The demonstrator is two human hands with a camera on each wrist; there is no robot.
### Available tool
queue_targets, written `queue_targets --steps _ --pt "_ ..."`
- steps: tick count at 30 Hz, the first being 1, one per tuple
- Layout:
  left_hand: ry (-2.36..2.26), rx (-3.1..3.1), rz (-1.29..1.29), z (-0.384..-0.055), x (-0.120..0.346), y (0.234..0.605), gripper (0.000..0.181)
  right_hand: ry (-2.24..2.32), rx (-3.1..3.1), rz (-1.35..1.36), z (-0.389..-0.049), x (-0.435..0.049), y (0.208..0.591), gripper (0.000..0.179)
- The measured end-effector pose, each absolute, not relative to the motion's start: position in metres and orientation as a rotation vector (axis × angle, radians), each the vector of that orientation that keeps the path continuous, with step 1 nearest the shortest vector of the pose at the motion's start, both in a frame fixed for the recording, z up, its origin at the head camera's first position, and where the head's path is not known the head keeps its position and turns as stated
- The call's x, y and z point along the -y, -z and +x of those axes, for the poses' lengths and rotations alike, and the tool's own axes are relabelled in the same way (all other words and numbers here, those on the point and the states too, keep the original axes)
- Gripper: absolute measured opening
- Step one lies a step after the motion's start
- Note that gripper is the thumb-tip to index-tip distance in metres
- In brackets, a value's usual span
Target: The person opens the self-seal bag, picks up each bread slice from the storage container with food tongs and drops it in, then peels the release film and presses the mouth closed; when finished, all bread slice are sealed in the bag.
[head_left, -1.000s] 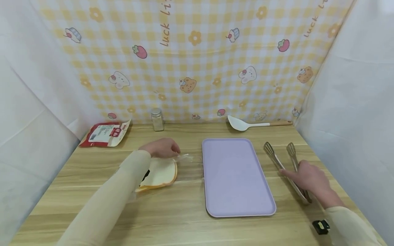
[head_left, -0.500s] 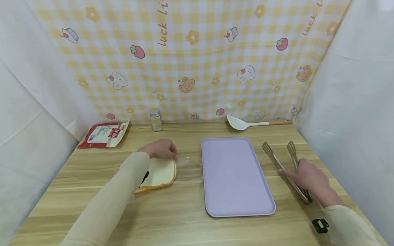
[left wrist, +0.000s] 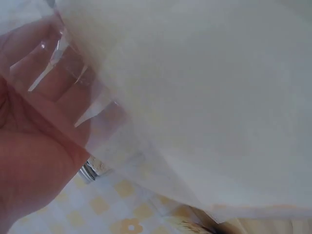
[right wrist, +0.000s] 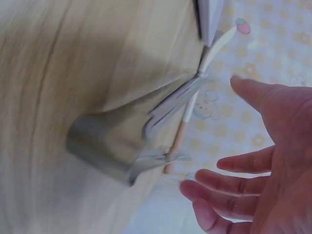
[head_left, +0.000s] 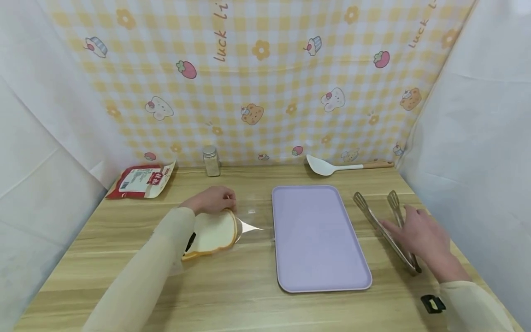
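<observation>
Left hand [head_left: 212, 200] at the far edge of the sliced bread [head_left: 213, 230], grip curled on its clear bag [head_left: 255, 233], which runs toward the tray [head_left: 319, 240]. Right hand [head_left: 421, 233] near the tongs [head_left: 398, 251] but apart from them, grip loose, fingers spread, nothing held. Bread and bag left of the purple tray, tongs right of it on the desk [head_left: 232, 295], arms spread. Along the back: red-and-white packet [head_left: 142, 181], upright jar [head_left: 212, 165], white spatula [head_left: 325, 167] lying flat.

The checked cloth [head_left: 274, 83] reads "luck li", print on the packet [head_left: 138, 181] seems too small to read
</observation>
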State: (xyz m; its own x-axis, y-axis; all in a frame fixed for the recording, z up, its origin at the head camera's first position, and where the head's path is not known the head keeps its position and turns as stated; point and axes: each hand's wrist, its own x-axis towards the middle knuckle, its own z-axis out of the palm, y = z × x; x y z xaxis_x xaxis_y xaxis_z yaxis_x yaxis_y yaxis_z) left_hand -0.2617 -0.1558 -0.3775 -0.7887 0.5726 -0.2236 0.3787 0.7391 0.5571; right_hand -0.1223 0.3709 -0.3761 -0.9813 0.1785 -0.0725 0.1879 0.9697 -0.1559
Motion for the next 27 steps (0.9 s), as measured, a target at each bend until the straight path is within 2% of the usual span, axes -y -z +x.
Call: queue_targets --steps 9,14,18,22,27 --pt "-0.881 -2.611 0.649 -0.258 0.168 0.37 0.026 0.269 -3.319 0.111 -0.121 -0.318 0.369 0.065" --pt "-0.954 -2.682 0.631 -0.257 0.173 0.372 0.024 0.502 -3.444 -0.163 -0.12 -0.264 0.369 0.041" --pt "-1.021 -2.741 0.589 -0.254 0.177 0.372 0.023 0.859 -3.285 -0.351 -0.119 -0.216 0.378 0.025" --pt "-1.078 -2.776 0.544 -0.252 0.179 0.374 0.025 1.209 -2.798 -0.397 -0.119 -0.173 0.388 0.025" --pt "-1.145 -2.798 0.474 -0.249 0.182 0.379 0.027 1.416 -2.282 -0.377 -0.119 -0.131 0.402 0.036"
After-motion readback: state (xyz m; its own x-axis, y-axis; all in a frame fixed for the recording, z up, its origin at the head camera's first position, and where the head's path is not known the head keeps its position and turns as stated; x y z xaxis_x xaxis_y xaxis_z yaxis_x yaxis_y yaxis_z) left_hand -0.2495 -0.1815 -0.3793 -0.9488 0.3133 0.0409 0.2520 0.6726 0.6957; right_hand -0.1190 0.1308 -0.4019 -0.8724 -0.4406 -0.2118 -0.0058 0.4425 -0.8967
